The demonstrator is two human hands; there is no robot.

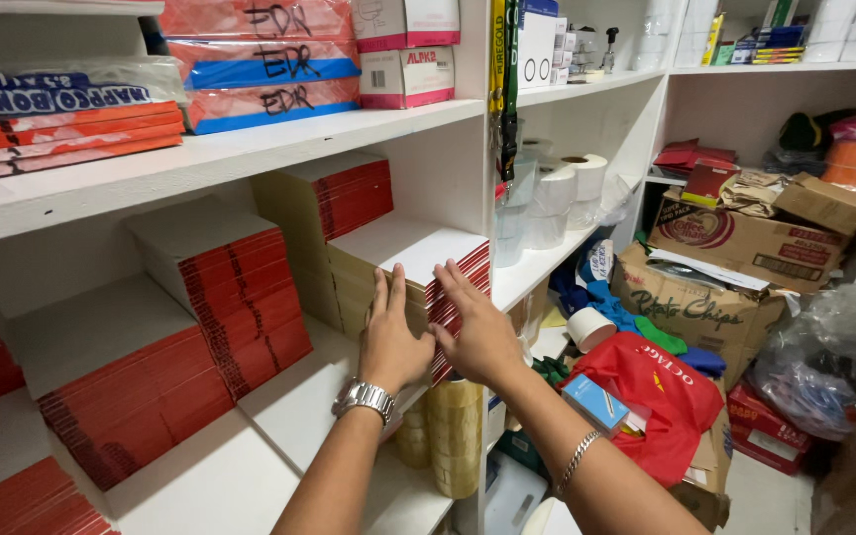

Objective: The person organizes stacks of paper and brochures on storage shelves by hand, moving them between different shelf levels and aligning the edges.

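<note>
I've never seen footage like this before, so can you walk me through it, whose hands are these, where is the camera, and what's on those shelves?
There is one picture, taken from a camera worn on a person's head, looking down along their own arms. No machine is involved. The left hand, with a metal watch at the wrist, and the right hand, with a thin bracelet, both press flat against a stack of red-edged pads on a white shelf. Neither hand grips anything; the fingers lie spread on the stack. More stacks of the same pads stand to the left. Rolls of clear tape stand below the hands, white paper rolls sit further right, and cardboard boxes and a red bag crowd the floor.
</note>
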